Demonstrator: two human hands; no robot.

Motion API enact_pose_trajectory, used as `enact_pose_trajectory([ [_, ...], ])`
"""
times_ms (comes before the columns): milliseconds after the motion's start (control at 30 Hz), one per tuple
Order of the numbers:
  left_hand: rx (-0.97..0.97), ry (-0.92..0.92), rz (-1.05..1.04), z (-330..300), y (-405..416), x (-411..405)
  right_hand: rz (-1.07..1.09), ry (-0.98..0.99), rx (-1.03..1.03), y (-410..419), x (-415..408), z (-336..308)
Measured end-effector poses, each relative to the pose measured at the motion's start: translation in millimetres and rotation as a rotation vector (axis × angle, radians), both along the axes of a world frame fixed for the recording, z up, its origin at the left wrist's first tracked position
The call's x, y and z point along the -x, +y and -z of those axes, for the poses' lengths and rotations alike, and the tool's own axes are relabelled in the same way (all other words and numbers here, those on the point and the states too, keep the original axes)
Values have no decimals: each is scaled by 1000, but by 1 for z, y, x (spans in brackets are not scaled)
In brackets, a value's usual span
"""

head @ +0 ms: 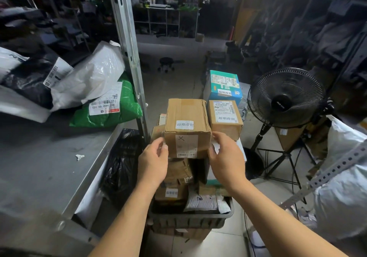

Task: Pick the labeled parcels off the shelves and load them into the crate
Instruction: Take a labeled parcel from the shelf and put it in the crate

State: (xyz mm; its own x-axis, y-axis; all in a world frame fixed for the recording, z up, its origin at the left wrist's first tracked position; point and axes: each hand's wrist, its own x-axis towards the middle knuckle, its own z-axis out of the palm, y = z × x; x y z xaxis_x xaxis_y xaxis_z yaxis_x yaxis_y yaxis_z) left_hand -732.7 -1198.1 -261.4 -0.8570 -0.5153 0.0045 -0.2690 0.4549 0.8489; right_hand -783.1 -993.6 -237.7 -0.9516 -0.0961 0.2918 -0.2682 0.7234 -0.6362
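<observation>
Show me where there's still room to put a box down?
The grey shelf is bare between the green bag and its front edge. The crate is crowded, piled high under the box both hands hold.

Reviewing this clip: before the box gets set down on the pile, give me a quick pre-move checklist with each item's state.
1. Left hand on the box: ok, fingers at its left edge.
2. Right hand on the box: ok, fingers at its right edge.
3. Box labeled: ok, white labels on top and front.
4. Room in the crate: not ok, parcels already stacked above its rim.
5. Stack steady: cannot tell.
6. Fan clear of the box: ok, it stands apart to the right.
</observation>
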Motion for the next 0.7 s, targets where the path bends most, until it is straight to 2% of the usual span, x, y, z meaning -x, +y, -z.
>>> enact_pose_trajectory([
  [67,184,-27,76,1,7,-14,-41,70,-178,6,-9,9],
  [167,314,-76,198,9,18,-30,-93,142,-329,17,-26,30],
  [400,435,-101,417,20,78,-63,-56,60,-350,75,-87,60],
  [567,545,-113,655,37,158,-100,79,-58,-440,158,-164,86],
  [700,612,-118,877,56,238,-147,254,-180,-389,228,-256,102],
])
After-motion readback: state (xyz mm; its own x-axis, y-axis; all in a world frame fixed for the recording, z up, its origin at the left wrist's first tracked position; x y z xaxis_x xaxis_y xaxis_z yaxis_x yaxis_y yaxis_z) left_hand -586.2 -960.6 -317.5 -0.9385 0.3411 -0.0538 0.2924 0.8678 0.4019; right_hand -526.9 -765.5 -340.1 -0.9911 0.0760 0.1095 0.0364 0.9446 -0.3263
